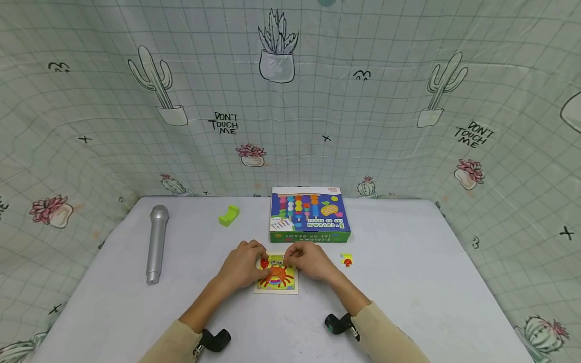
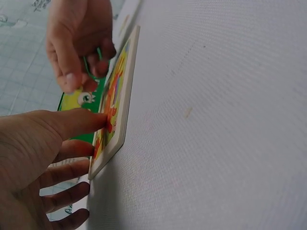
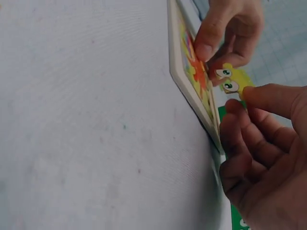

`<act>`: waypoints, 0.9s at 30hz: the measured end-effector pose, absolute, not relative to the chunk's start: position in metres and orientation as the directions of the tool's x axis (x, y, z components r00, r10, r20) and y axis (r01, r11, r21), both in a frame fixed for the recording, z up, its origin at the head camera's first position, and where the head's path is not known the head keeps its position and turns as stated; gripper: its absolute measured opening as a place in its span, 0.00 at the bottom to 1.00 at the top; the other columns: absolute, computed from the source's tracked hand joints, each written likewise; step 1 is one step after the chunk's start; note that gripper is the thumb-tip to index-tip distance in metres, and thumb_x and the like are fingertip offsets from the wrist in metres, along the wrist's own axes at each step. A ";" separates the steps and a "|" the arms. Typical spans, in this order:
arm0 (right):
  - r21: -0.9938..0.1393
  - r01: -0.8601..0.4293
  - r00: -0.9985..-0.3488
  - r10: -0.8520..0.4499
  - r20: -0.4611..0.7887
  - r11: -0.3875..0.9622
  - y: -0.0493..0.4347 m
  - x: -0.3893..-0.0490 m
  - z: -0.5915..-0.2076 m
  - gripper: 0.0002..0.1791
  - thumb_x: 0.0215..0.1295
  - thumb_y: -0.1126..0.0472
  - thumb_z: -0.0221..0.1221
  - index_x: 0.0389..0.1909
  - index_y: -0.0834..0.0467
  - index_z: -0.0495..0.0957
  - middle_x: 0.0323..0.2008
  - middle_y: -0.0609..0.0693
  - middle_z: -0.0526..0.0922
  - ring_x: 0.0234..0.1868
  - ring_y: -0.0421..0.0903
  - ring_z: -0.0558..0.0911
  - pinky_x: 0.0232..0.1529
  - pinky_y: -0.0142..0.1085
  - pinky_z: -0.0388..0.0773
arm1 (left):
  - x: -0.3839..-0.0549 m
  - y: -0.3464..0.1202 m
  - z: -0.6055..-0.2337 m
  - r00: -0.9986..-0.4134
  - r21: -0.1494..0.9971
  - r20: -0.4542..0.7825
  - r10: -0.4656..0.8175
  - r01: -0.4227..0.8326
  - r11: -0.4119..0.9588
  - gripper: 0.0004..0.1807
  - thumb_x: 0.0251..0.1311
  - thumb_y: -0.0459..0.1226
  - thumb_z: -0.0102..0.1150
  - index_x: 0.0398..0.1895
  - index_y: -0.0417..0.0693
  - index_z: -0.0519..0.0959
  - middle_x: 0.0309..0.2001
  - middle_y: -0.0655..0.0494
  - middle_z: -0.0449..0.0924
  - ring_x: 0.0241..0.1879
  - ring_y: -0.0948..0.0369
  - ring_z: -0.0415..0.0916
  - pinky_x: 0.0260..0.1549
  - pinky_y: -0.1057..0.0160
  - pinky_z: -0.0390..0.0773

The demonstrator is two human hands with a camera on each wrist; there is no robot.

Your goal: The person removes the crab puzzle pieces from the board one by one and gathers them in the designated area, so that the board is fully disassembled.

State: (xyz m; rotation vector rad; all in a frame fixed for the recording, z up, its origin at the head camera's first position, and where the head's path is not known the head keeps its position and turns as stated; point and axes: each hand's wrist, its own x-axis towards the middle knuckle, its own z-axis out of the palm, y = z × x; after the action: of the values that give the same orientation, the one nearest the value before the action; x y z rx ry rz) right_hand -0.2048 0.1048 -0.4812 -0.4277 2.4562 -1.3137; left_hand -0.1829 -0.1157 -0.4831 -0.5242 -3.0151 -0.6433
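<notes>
A square crab jigsaw puzzle lies in its pale-bordered tray on the table. My left hand rests at its left side, the thumb pressing on the orange crab and the index fingertip near the upper left corner; the other fingers extend loosely past the edge in the left wrist view. My right hand pinches a yellow puzzle piece with two printed eyes between thumb and index finger, tilted over the tray's far part. Another puzzle piece, yellow with a red claw, lies to the right.
Behind the puzzle stands a blue and green bead game box. A grey microphone lies at the left, and a lime green curved block sits toward the back. A printed cloth hangs beyond the table's far edge.
</notes>
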 end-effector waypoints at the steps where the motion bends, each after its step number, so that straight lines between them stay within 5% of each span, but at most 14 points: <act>1: -0.847 -0.096 -0.904 -0.402 -0.145 0.522 0.107 -0.204 -0.480 0.04 0.67 0.58 0.64 0.34 0.53 0.83 0.29 0.47 0.83 0.30 0.44 0.78 0.34 0.35 0.75 | -0.183 -0.116 -0.483 -0.944 0.395 0.080 0.320 0.324 0.859 0.17 0.48 0.50 0.78 0.35 0.51 0.85 0.48 0.53 0.82 0.49 0.50 0.75 0.45 0.49 0.78; 9: -0.870 -0.050 -0.937 -0.324 -0.129 0.491 0.138 -0.200 -0.472 0.07 0.66 0.57 0.65 0.38 0.56 0.82 0.30 0.53 0.85 0.30 0.51 0.81 0.32 0.37 0.73 | -0.180 -0.116 -0.482 -0.946 0.377 0.083 0.313 0.321 0.869 0.17 0.49 0.50 0.77 0.36 0.51 0.86 0.49 0.53 0.82 0.49 0.51 0.75 0.45 0.49 0.78; 27: -0.687 -0.063 -0.982 -0.168 -0.088 0.724 0.206 -0.206 -0.479 0.04 0.62 0.62 0.67 0.36 0.57 0.84 0.28 0.45 0.83 0.30 0.41 0.78 0.32 0.34 0.75 | -0.180 -0.115 -0.483 -0.938 0.374 0.102 0.331 0.345 0.861 0.17 0.49 0.50 0.77 0.36 0.50 0.86 0.49 0.52 0.83 0.50 0.50 0.76 0.44 0.49 0.79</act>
State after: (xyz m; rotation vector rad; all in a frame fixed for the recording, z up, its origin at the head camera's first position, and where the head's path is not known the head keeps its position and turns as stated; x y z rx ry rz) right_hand -0.2061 0.2061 -0.4790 -0.1873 2.7823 -1.0999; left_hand -0.1803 -0.1150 -0.4834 -0.5445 -2.9976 -0.6126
